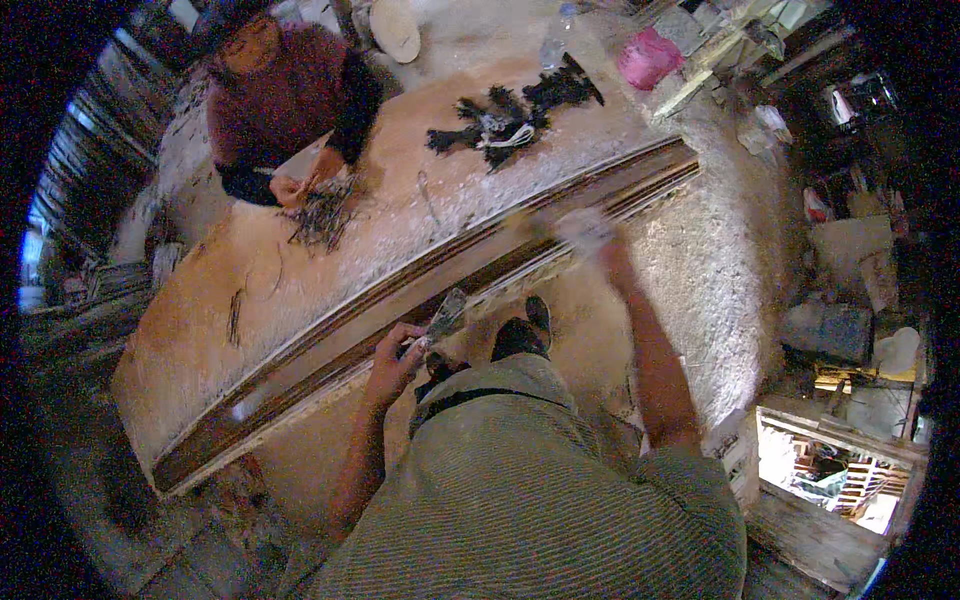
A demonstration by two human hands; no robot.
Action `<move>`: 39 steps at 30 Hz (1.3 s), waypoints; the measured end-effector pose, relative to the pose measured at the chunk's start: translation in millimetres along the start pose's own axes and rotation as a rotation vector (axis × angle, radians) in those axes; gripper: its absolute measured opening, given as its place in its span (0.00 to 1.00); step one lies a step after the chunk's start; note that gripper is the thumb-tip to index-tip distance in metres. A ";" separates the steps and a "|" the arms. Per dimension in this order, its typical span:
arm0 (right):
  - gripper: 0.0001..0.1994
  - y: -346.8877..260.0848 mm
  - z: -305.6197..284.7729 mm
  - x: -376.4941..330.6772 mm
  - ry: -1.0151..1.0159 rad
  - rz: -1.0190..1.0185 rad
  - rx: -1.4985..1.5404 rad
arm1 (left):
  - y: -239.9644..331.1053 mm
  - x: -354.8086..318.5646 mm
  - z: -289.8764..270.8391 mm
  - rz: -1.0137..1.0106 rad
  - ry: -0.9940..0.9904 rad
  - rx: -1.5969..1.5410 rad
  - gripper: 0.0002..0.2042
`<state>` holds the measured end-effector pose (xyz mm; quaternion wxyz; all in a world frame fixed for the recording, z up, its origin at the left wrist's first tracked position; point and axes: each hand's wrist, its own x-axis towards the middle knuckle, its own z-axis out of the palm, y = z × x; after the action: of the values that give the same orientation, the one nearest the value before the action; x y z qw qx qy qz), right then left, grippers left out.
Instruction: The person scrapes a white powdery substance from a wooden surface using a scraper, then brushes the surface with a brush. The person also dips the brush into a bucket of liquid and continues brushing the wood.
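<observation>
A long wooden panel with dark moulded edges [400, 300] runs slantwise from the lower left to the upper right in front of me. My left hand [398, 352] is closed round the handle of a putty knife [447, 312], whose broad greyish blade points up and away at the panel's near edge. Farther right, my right hand [608, 252] is over the panel's upper right part, smeared by motion. A pale, blurred thing [582, 228] shows at its fingers; its kind cannot be made out, and the fingers are not distinct.
Across the panel, another person [280, 110] handles a bundle of thin dark strands [325, 215]. Black bristly pieces [495, 125] lie on the dusty surface, near a clear bottle [557, 40] and a pink bag [650, 58]. My shoes [522, 328] are close to the panel's near edge.
</observation>
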<state>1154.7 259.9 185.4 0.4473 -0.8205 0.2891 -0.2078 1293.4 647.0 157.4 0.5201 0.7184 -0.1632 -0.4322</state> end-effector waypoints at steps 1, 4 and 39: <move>0.08 -1.7 9.4 -6.5 -0.284 0.052 0.023 | 3.8 9.6 7.9 0.000 0.021 0.049 0.09; 0.08 43.4 0.5 -7.6 -0.454 0.054 0.019 | 20.0 48.0 35.7 0.147 0.122 0.099 0.08; 0.09 24.7 58.6 102.6 -0.630 -0.465 0.388 | 74.4 97.5 235.5 0.267 1.044 -0.224 0.10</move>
<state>1259.3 217.5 142.6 0.6006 -0.7880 -0.0986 -0.0928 1179.0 407.3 159.4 0.6555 0.7507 0.0736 0.0365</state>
